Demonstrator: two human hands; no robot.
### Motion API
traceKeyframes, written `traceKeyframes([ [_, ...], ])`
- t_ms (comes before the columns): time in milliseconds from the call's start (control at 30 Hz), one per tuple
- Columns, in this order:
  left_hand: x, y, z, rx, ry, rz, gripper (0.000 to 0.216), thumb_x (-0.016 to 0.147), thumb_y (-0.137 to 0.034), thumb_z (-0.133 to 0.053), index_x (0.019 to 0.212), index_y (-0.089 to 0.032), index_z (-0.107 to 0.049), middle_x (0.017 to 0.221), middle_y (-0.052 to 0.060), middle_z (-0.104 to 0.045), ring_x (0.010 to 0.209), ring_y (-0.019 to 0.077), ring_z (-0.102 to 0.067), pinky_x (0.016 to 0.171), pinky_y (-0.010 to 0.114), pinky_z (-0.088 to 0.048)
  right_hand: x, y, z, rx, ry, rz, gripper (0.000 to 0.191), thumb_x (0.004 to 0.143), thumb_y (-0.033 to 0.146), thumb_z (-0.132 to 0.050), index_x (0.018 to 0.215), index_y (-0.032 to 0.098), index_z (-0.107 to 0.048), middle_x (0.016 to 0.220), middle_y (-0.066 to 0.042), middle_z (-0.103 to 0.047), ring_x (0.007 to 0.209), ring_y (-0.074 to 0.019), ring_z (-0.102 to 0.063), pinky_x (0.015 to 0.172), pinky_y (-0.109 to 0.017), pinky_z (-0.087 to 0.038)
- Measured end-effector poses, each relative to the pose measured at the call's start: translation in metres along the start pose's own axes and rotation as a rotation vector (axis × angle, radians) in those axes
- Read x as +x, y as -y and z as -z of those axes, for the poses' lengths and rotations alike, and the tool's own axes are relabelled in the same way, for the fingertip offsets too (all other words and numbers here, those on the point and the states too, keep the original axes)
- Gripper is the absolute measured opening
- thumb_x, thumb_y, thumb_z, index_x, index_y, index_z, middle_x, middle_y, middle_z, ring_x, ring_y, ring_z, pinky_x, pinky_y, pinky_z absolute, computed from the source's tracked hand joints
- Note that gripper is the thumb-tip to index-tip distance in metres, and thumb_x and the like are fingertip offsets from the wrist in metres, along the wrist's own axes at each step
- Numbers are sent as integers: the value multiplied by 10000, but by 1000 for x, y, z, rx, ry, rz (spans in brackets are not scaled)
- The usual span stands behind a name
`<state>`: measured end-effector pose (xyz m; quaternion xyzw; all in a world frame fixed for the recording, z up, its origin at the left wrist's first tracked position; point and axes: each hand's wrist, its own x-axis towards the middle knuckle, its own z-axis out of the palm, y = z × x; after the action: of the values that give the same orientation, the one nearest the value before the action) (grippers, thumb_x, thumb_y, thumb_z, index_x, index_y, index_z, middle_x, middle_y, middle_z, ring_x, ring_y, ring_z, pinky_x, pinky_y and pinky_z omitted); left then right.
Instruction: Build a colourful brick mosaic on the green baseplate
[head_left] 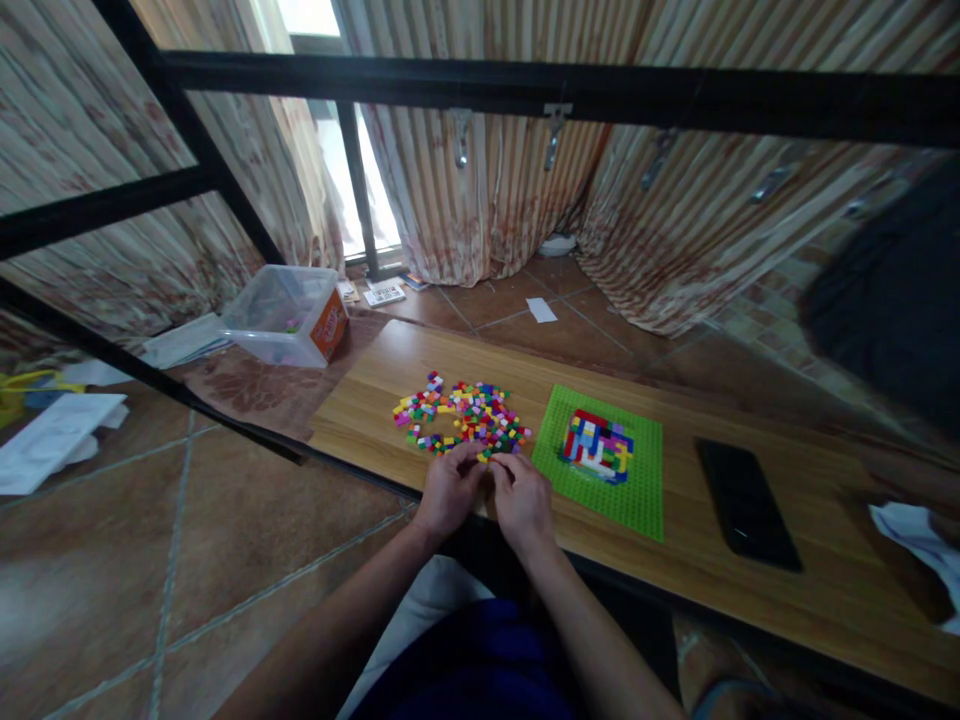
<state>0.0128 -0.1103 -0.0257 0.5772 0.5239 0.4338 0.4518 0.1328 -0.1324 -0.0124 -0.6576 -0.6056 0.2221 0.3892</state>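
Note:
Both hands meet at the near edge of a pile of small, multicoloured toy bricks (pixel 491 405). The fingers of my left hand (pixel 448 492) are closed in a pinch, and my right hand (pixel 525 500) is pinched just beside it, their fingertips almost touching. Between the fingertips shows a small yellow toy brick (pixel 484 457), partly hidden by the fingers. To the right of my right hand lies a green studded baseplate (pixel 641 510). A roughly square patch of coloured bricks (pixel 598 447) is built on its middle, with red, blue, white and yellow pieces.
The wooden table (pixel 375 375) carries a black phone (pixel 748 503) right of the baseplate and crumpled white paper (pixel 919 545) at the far right. A clear plastic bin (pixel 274 345) with an orange label stands beyond the left end. Dark metal bars (pixel 480 85) cross in front of the curtains.

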Motion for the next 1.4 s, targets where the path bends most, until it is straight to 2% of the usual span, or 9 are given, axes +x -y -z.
traceKeyframes([
  [200,2,-3,-2,-3,-42,16,163,768,-194,-620,909,-181,-699,880,33,-717,828,174,-658,815,300,-521,3,-4,-3,-62,-66,43,297,923,277,-419,858,196,-698,854,-83,-681,806,-207,-615,777,-340,-463],
  [367,0,-2,-1,38,3,-27,245,788,-171,-588,1017,-198,-668,853,20,-698,794,157,-645,786,285,-514,11,-6,1,-129,-65,56,281,913,268,-429,913,189,-698,883,-95,-673,847,-228,-606,806,-367,-459],
  [500,-1,-3,1,58,24,-38,305,797,-176,-585,1098,-203,-629,799,7,-674,743,148,-636,747,275,-515,11,-1,4,-67,-70,61,279,911,255,-427,965,205,-697,913,-85,-683,873,-219,-617,822,-365,-468],
  [633,-1,-7,3,30,85,-70,303,816,-182,-561,1113,-209,-614,891,23,-699,863,166,-664,852,306,-515,9,6,5,61,2,65,246,901,250,-465,980,208,-694,954,-75,-689,901,-199,-634,829,-335,-481],
  [700,-2,-9,4,27,101,-90,251,815,-190,-567,1054,-213,-639,979,36,-702,932,174,-663,894,310,-506,9,9,4,94,10,38,212,886,237,-491,929,212,-698,916,-63,-686,865,-189,-637,800,-320,-487],
  [800,-1,-10,3,13,82,-73,175,811,-228,-590,969,-201,-661,1031,55,-697,933,177,-665,873,299,-512,8,11,-1,101,-32,11,192,877,223,-506,841,229,-694,850,-42,-673,810,-176,-629,758,-303,-489],
  [967,2,-5,2,-40,50,34,279,798,-287,-624,1053,-175,-629,917,51,-712,838,175,-675,792,291,-528,7,8,-7,79,-102,22,189,881,228,-507,855,232,-694,846,-39,-665,805,-170,-624,756,-292,-487],
  [1267,2,1,3,26,8,-13,275,790,-304,-630,1040,-190,-650,935,49,-708,891,188,-664,809,297,-521,11,-2,1,12,-125,24,257,857,160,-470,964,238,-691,933,-52,-670,901,-197,-625,842,-329,-489],
  [1400,2,3,3,-5,-15,-29,202,763,-279,-640,940,-182,-629,877,31,-691,829,168,-653,782,281,-510,2,2,10,74,-133,62,270,882,174,-451,1013,219,-683,966,-60,-683,919,-188,-634,855,-322,-498],
])
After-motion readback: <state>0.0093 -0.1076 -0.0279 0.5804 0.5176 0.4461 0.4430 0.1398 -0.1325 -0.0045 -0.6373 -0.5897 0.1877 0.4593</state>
